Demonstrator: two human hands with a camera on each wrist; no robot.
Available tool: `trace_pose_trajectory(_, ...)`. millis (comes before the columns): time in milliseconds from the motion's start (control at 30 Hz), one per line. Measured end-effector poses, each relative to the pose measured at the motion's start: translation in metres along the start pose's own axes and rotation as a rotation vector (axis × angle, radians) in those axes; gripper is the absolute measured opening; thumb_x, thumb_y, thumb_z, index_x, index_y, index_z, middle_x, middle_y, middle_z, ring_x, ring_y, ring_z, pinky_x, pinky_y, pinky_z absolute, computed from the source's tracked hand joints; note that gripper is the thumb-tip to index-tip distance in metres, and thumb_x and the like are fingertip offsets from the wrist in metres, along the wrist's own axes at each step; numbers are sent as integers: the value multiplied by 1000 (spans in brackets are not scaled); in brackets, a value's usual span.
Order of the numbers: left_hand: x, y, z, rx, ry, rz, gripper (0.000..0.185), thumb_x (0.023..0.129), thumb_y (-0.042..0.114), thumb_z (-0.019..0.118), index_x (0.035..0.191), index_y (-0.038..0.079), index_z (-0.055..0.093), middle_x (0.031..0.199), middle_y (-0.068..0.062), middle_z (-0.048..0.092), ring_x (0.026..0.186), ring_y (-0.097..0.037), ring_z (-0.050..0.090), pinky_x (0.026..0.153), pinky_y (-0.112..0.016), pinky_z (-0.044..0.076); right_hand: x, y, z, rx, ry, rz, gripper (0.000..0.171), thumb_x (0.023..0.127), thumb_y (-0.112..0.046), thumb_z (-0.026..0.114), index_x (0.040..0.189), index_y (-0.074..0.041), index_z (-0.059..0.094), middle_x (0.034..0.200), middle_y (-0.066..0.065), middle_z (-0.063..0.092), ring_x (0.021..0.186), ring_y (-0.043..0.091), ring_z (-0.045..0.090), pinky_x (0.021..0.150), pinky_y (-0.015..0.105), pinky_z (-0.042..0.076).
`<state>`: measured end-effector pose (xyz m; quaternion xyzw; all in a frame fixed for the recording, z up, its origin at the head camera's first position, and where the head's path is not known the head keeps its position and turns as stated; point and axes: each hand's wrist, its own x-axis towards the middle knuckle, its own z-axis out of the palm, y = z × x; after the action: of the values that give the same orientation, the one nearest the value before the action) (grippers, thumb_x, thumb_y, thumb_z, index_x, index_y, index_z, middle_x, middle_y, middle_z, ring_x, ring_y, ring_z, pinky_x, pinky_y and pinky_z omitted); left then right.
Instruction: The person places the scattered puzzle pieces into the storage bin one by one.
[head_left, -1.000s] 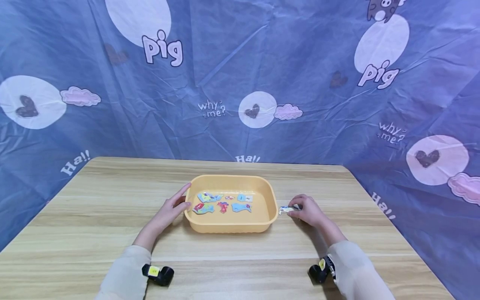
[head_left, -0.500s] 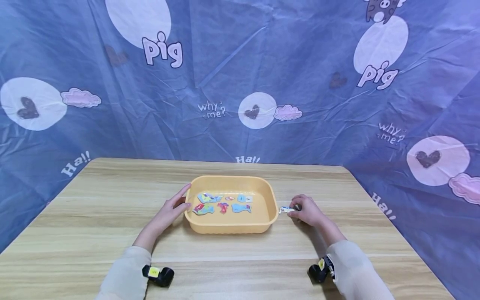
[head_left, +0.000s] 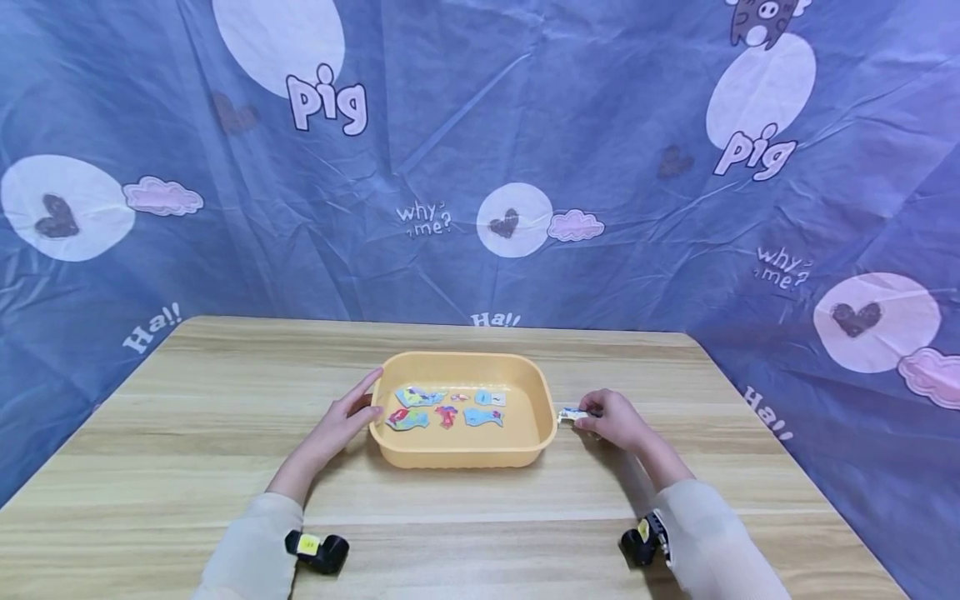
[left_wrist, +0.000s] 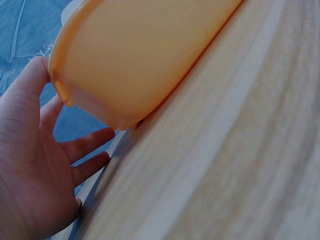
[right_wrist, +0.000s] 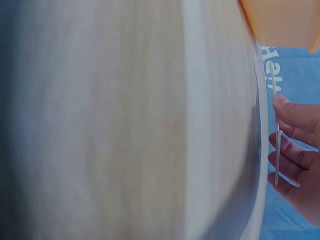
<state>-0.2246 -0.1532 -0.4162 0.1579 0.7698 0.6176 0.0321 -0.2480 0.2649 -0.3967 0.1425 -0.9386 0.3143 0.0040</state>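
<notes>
An orange plastic tray sits mid-table with several colourful flat puzzle pieces on its floor. My left hand rests against the tray's left wall, fingers straight, thumb at the rim. My right hand is just right of the tray and pinches a small flat piece, lifted slightly off the table. In the right wrist view that piece shows edge-on between my fingers.
The wooden table stretches wide on both sides of the tray. A blue printed cloth hangs behind and drapes past the right edge. A wrist camera sits on each forearm.
My right hand has lifted the small piece a little and brought it closer to the tray's right rim. The left hand has stayed against the tray.
</notes>
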Motion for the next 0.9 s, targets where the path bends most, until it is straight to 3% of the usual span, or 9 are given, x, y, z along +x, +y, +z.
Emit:
trace_pose_trajectory(267, 0, -2, -1, 5, 2, 5, 59, 85, 15, 52, 137, 17, 25, 120, -26, 44, 109, -32, 43, 88, -41, 34, 0, -7, -5, -18, -2, -20, 10, 72, -6, 66, 73, -4, 56, 65, -1, 50, 58, 13, 45, 53, 28, 40)
trace_pose_trajectory(533, 1, -2, 0, 14, -4, -8, 59, 85, 18, 52, 137, 17, 24, 119, -26, 44, 108, -32, 43, 89, -41, 34, 5, -19, -15, -21, 38, -49, 9, 71, -1, 65, 77, 2, 58, 70, 3, 54, 66, 16, 48, 61, 31, 42)
trace_pose_trajectory(900, 0, -2, 0, 11, -7, 11, 59, 85, 17, 52, 137, 14, 25, 118, -27, 45, 108, -32, 43, 88, -39, 36, 9, -28, -33, -82, 33, -65, 10, 73, -4, 64, 77, 4, 59, 70, 4, 55, 64, 15, 48, 59, 30, 41)
